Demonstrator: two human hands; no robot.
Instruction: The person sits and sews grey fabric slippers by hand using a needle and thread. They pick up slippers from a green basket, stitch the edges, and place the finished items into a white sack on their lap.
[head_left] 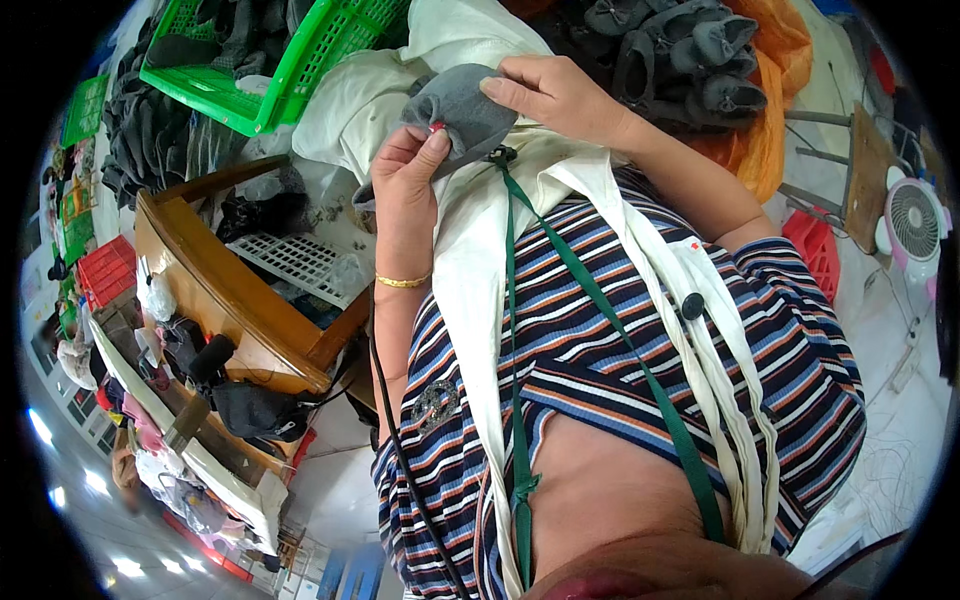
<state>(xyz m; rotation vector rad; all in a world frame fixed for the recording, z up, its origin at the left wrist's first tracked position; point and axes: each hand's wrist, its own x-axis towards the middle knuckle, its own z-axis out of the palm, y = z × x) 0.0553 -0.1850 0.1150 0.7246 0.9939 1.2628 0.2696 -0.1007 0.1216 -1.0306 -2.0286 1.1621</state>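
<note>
A grey cloth shoe (pixel 463 99) with a gathered bow lies over my lap, held between both hands. My left hand (pixel 408 165) is closed, thumb and fingers pinching the shoe's edge beside the bow. A small red spot (pixel 437 126) shows at its thumb tip; I cannot make out what it is. At the shoe's far right edge, my right hand (pixel 560 95) grips the cloth, thumb on top and the other fingers partly hidden. Beneath the shoe is a cream-white apron (pixel 470 240) that covers my lap.
Several similar grey shoes (pixel 690 55) are piled on an orange sack (pixel 785 60) at the far right. A green crate (pixel 270 110) of dark items stands far left, above a wooden drawer-like stand (pixel 225 290). On the right are a white fan (pixel 915 220) and a red plastic stool (pixel 812 250).
</note>
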